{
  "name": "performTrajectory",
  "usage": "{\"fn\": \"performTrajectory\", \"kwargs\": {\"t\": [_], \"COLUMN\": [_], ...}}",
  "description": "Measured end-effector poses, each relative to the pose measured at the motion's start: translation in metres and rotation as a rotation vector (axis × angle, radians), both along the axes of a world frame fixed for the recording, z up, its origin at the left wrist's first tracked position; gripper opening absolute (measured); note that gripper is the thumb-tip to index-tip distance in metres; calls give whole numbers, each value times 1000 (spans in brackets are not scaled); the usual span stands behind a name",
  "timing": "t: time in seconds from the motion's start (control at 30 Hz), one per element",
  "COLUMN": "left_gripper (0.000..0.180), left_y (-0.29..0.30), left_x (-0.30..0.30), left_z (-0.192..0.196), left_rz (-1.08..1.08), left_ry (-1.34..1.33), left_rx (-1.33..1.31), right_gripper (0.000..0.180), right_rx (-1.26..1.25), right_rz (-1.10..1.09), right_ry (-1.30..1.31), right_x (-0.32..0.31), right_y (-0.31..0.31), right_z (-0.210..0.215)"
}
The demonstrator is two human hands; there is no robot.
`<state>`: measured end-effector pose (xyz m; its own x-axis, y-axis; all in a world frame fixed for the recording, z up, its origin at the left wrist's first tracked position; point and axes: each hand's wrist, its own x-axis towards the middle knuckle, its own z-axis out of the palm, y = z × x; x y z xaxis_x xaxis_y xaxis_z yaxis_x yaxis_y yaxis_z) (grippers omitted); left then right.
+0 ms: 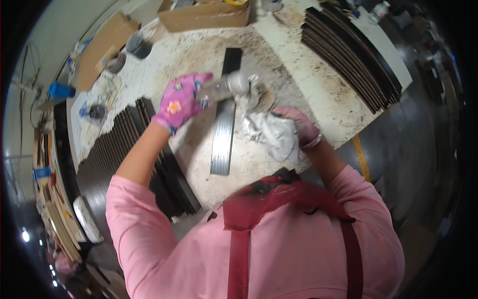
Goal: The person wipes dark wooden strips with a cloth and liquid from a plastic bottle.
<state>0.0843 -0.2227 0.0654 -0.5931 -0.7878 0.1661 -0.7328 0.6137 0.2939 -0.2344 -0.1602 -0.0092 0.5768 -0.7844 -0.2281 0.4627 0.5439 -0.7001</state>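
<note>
Left hand (pixel 183 102), in a floral pink glove, has its grip wrapped round a clear bottle (pixel 215 90), tipped sideways above a dark strip (pixel 222 144)! Across from it, the right hand's (pixel 298 124) grip bunches a white cloth (pixel 275 137). The strip lies flat on the stained bench (pixel 323 94), between rows of dark slats (pixel 343 55).

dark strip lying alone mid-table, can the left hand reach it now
Probably yes: the left hand is close by and the near end of the dark strip looks uncovered, though the clear bottle it holds would likely need setting down first.
</note>
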Motion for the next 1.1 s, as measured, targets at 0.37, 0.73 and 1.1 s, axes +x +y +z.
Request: {"fn": "performTrajectory", "kwargs": {"t": [0.37,0.73,1.1], "left_gripper": [71,94,61], "left_y": [-53,236,227], "left_x": [56,-64,-75], "left_z": [-60,-84,-122], "left_rz": [642,1061,1217], "left_ry": [1101,178,277], "left_rx": [142,114,-5], "right_gripper": [29,51,36], "right_rx": [298,-885,-1406], "right_rz": [-131,170,781], "right_ry": [-110,775,1181], "right_x": [-45,45,150], "right_y": [-14,-43,-6], "right_z": [-4,64,22]}}
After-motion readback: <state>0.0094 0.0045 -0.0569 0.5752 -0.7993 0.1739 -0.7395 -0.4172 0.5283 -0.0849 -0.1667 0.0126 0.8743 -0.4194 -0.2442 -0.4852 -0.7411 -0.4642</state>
